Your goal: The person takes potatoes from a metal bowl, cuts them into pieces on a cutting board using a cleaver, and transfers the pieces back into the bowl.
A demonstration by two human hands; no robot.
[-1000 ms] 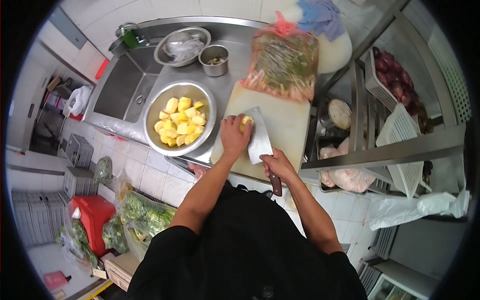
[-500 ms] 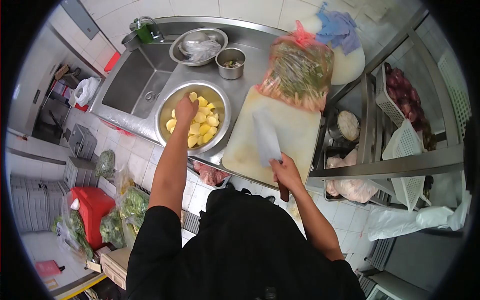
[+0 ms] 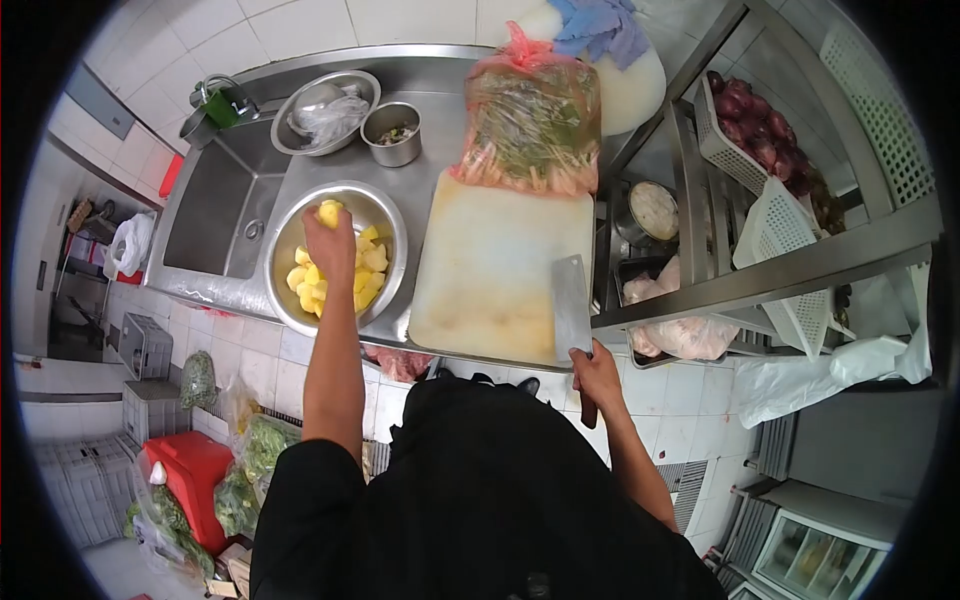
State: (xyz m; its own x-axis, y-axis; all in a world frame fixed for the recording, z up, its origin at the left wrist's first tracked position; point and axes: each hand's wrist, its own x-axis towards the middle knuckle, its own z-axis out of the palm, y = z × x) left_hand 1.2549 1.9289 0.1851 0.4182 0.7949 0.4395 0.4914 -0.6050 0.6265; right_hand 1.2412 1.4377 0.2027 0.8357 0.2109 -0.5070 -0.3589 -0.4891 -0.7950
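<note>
My left hand [image 3: 330, 243] is over a steel bowl [image 3: 398, 232], its fingers closed on a yellow peeled potato [image 3: 329, 211]. Around and below the hand, several more potato pieces [image 3: 374, 260] lie in the bowl. In my right hand [image 3: 597, 374] is the brown handle of a cleaver [image 3: 571, 312]. Its wide blade rests on or just above the right edge of a white cutting board [image 3: 490, 265]; contact cannot be made out. At the back of the board is a pink-tinted plastic bag [image 3: 535, 122] holding long green vegetables.
A sink [image 3: 228, 215] is on the left. Behind the potatoes stand a steel basin with plastic bags [image 3: 330, 117] and a small steel pot [image 3: 392, 138]. To the right, a metal rack [image 3: 760, 280] holds a basket of dark red onions [image 3: 755, 125]. Bagged greens [image 3: 268, 445] sit on the floor.
The cleaver has moved to the right side of the board. My left hand now shows a potato lifted at its fingertips. The whole view has shifted somewhat.
</note>
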